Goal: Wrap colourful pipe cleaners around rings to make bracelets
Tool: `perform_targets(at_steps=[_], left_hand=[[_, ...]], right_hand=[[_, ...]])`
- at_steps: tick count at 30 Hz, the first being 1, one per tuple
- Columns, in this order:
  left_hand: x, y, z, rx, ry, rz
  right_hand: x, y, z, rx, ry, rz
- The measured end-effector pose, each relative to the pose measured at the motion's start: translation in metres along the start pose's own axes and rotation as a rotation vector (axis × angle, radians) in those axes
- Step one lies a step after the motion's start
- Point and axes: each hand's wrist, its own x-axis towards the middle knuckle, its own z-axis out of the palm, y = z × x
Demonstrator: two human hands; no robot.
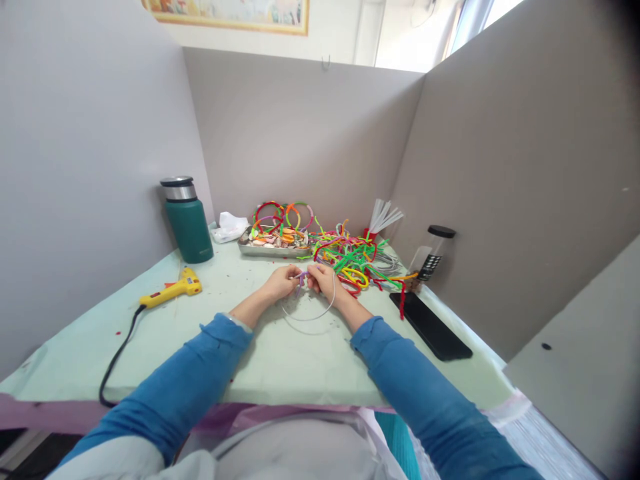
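My left hand (281, 283) and my right hand (323, 281) meet above the middle of the table, fingers pinched close together. Between the fingertips shows a purple pipe cleaner (302, 279), with a short piece hanging down. A thin, pale hoop (313, 319), like a plain headband, curves below the hands toward me. One side of it rises along my right hand, the other toward my left fingers. My fingers partly hide where the pipe cleaner meets the hoop.
Behind my hands, a metal tray (275, 252) holds small pieces, beside a heap of colourful pipe cleaners (355, 253). A yellow glue gun (173, 288) and green bottle (190, 223) stand left. A black phone (431, 327) and clear container (431, 257) are right. Grey partitions (300, 127) enclose the table.
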Motion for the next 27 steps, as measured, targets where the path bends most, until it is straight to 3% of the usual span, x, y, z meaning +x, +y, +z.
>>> perform_targets(at_steps=[6,11,18,27], left_hand=[[0.0061,-0.0085,-0.0025,0.244,0.117,0.149],[0.0040,-0.0037,-0.0050,0.401,0.145,0.212],[0.0028,-0.0044,-0.0055,0.423,0.139,0.255],[0.0010,-0.0007,-0.0051,0.341,0.142,0.205]], right_hand=[[0.0006,0.0011,-0.0005,-0.012,-0.014,-0.015],[0.0014,0.0022,-0.0008,-0.005,-0.016,-0.019],[0.0016,0.0016,-0.0010,-0.006,-0.013,-0.023],[-0.0005,-0.0014,0.0001,-0.010,-0.025,-0.009]])
